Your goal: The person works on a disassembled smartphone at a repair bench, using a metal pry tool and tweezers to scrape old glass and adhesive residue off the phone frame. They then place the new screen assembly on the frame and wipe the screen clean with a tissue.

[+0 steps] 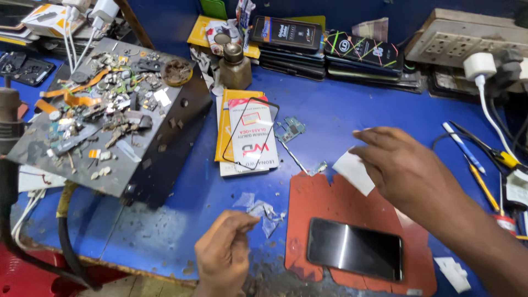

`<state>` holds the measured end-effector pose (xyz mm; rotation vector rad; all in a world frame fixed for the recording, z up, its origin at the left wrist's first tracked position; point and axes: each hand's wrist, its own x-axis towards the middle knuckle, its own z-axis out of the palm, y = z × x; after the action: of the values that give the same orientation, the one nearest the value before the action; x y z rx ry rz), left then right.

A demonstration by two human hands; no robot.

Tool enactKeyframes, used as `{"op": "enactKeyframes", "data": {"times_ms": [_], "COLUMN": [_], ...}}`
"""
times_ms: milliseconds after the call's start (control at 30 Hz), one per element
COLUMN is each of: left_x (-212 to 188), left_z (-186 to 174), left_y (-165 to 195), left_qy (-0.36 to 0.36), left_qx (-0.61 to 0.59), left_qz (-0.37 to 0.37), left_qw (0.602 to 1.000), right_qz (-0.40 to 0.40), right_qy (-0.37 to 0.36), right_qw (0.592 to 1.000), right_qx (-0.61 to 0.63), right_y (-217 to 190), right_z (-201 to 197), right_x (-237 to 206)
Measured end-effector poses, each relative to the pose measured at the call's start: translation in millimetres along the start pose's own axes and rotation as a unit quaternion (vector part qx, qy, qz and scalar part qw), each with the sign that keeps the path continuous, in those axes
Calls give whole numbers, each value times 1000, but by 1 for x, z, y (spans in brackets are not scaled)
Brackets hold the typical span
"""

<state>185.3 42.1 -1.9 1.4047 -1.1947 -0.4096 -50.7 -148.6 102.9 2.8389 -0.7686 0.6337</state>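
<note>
My right hand point(404, 168) hovers over the red-brown work mat point(330, 206) and pinches a small white square wipe point(355, 171). A black smartphone point(355, 248) lies screen-up on the mat, below that hand. At the bench's front edge, my left hand point(223, 254) has its fingers bunched next to scraps of clear film point(263, 210) on the blue bench top point(330, 104). Whether it grips a scrap I cannot tell. A thin black glass screen frame point(250, 132) rests on white and yellow packets, beside a small circuit board point(290, 130).
A dark metal box point(159, 159) covered with phone scrap stands at the left. A brown bottle point(235, 67), stacked phone cases point(330, 52) and a power strip point(462, 38) line the back. Pens and cutters point(478, 159) lie at the right. A black hose point(8, 165) hangs at far left.
</note>
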Motion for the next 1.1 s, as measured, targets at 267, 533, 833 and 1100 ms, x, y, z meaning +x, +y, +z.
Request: {"op": "enactKeyframes", "data": {"times_ms": [267,533,833,1100], "left_x": [8,21,21,25], "left_z": [14,20,15,4], "left_y": [-39,-81,-97,-77], "left_qy": [-10,7,-16,-27], "left_qx": [146,226,207,176], "left_qz": [133,194,213,213], "left_qw": [980,955,955,961], "right_qz": [-72,-63,-37,124], "right_qy": [2,-233,-177,-114], "right_qw": [975,970,983,899], "right_qx": [211,15,44,404], "right_y": [-4,-20,-18,-1], "right_z": [106,209,244,179], "right_x": [158,239,256,230]}}
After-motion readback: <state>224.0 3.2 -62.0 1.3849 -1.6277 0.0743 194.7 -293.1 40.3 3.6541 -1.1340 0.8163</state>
